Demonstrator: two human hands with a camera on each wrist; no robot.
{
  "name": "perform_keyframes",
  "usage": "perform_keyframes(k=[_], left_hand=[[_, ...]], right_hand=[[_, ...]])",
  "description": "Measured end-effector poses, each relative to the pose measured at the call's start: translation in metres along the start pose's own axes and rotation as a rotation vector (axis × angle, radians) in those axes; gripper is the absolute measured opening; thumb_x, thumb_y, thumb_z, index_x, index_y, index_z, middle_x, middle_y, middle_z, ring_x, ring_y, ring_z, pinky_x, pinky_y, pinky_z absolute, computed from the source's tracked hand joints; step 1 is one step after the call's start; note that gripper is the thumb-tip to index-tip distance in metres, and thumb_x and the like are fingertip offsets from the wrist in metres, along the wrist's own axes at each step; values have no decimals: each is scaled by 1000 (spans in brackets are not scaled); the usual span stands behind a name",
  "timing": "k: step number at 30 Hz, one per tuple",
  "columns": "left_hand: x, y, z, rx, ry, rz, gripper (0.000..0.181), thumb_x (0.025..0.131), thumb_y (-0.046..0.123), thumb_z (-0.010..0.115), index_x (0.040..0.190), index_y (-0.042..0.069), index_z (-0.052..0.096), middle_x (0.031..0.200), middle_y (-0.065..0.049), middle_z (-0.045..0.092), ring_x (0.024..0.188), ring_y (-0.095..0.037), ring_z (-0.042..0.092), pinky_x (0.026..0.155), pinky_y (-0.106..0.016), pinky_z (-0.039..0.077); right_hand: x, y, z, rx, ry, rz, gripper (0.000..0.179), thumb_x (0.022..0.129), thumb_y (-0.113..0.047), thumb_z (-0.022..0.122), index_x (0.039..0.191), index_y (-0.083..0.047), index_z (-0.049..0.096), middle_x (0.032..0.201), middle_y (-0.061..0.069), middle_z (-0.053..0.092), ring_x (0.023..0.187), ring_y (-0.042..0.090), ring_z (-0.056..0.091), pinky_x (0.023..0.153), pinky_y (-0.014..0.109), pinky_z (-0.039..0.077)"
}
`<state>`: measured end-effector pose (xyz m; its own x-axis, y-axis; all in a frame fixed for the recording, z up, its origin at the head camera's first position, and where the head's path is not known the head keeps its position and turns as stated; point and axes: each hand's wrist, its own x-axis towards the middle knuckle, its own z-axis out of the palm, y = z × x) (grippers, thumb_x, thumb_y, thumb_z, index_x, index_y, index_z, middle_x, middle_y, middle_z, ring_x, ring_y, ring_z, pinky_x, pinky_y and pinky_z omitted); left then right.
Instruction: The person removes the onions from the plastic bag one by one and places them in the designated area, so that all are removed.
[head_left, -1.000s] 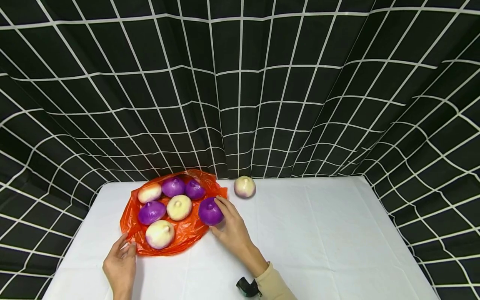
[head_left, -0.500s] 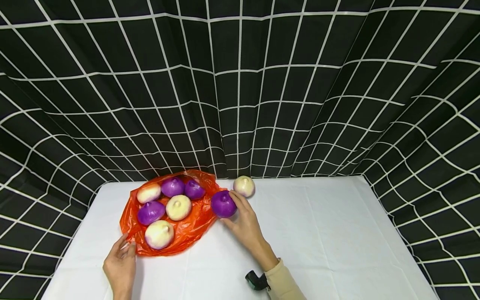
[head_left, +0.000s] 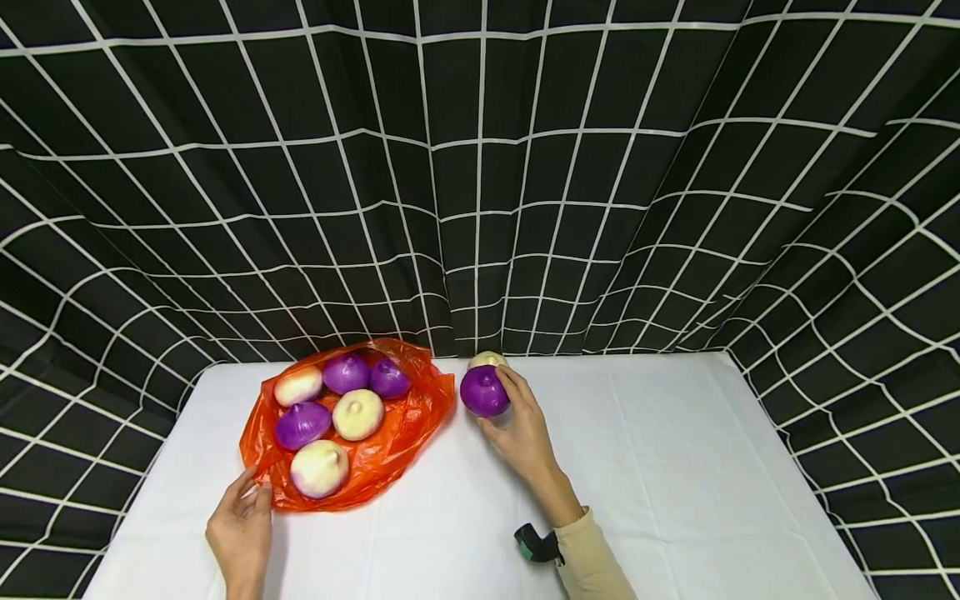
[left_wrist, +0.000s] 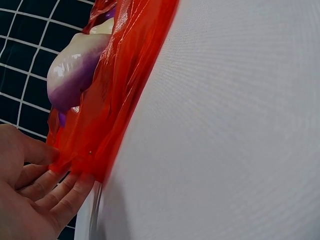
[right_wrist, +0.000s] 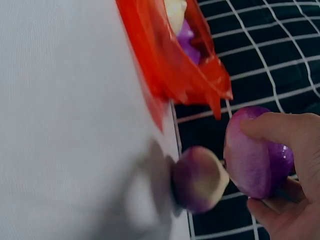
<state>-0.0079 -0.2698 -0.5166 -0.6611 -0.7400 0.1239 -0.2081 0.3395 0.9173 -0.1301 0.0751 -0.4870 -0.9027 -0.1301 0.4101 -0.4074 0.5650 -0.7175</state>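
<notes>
in our right hand point(head_left: 525, 432) we grip a purple onion point(head_left: 483, 392), thumb on one side and fingers on the other; the right wrist view shows it raised off the white table point(head_left: 675, 467). it is near the middle of the table's far edge, and from the head view it covers most of a cream-and-purple onion point(head_left: 486, 357) that rests at that edge. we cannot tell whether the two touch.

with our left hand point(head_left: 242, 533) we pinch the near left rim of a red bag point(head_left: 382, 462). the bag lies spread open toward the table's far left corner, its back reaching the far edge. in it we count three purple bulbs point(head_left: 346, 374), two along the back and one at the left, and three pale bulbs point(head_left: 357, 415), one at the back left, one in the middle, one toward the near rim. a tan sleeve point(head_left: 592, 558) covers our right forearm, with a dark device point(head_left: 534, 543) at the wrist.
</notes>
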Motion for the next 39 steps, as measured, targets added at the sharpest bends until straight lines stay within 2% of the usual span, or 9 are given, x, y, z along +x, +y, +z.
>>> perform_keyframes(k=[7,13,24,33,39], left_hand=[[2,0,0,20,-8,-6,34,89,-1,62,123,-5,64,84,39,47,69,23,50,60,-3,42],[3,-2,2,46,-8,-14,34,90,1,63,124,-4,64,90,27,51,68,22,50,59,-4,43],[2,-2,2,25,-4,3,32,90,0,63,121,-6,65,82,41,47,68,23,50,60,-3,42],[1,-3,0,50,-7,9,31,89,0,64,120,-5,66,83,41,47,68,23,50,60,-2,41],[1,-4,-1,42,-15,11,32,89,0,63,121,-5,66,84,40,47,68,23,50,61,-3,42]], right_hand=[[5,19,-14,1,58,9,77,66,2,86,135,5,52,141,18,49,131,34,48,109,44,36],[10,39,-21,-8,106,-3,79,63,6,86,134,6,52,139,22,49,129,37,49,107,48,37],[20,75,-22,-23,129,98,79,65,4,86,136,5,51,141,25,48,131,38,45,110,47,34],[23,92,-14,-32,188,120,79,62,7,86,133,7,52,139,26,48,129,41,46,109,50,34],[26,97,-11,-31,176,150,78,64,5,86,134,4,51,141,24,46,130,41,45,110,49,33]])
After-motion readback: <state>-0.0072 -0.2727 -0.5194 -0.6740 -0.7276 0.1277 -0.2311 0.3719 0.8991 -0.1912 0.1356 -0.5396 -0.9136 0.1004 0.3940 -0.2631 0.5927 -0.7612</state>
